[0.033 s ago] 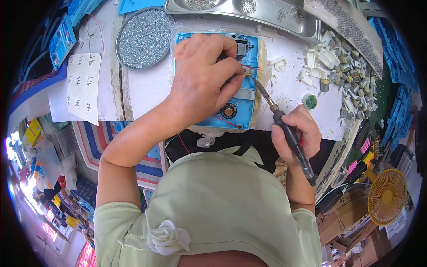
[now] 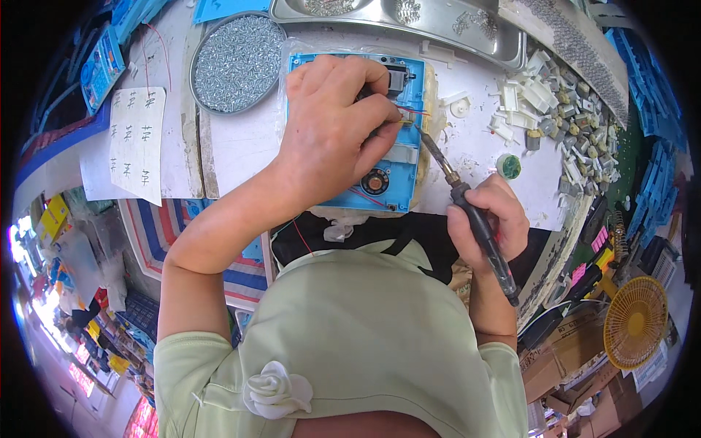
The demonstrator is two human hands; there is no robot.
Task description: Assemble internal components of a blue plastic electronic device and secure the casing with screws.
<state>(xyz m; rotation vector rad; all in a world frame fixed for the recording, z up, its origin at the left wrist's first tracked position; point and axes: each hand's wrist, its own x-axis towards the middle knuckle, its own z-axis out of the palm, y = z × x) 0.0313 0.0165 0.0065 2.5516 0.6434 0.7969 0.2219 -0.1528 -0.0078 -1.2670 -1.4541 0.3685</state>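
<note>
Right hand [image 2: 496, 219] is gripping a black-handled soldering iron [image 2: 478, 223], its fingers and thumb closing around the grip near the metal collar. The iron is slanting up and to the left, and its tip is pointing at the right edge of a blue plastic housing [image 2: 404, 193], just beside the left hand's fingertips without touching them; whether it is touching the housing, I cannot tell. Left hand [image 2: 332, 120] is reaching across the housing from the left, fingers bending and thumb drawing close to the index finger; what they may be pinching is staying hidden. Red wire [image 2: 416, 112] is jutting out beside those fingertips, over the housing's right edge.

The housing is lying on a pale pad [image 2: 432, 91] on the worktable, in front of the person's body. A round speaker [image 2: 376, 182] is sitting in its nearer part, and a black component [image 2: 396, 79] in its farther part.

To the left, a round tray [image 2: 193, 84] is holding many small silvery screws [image 2: 239, 62]. A small round tub [image 2: 508, 166] is standing beyond the right hand, near a heap of white plastic parts [image 2: 537, 95] and grey pieces.
</note>
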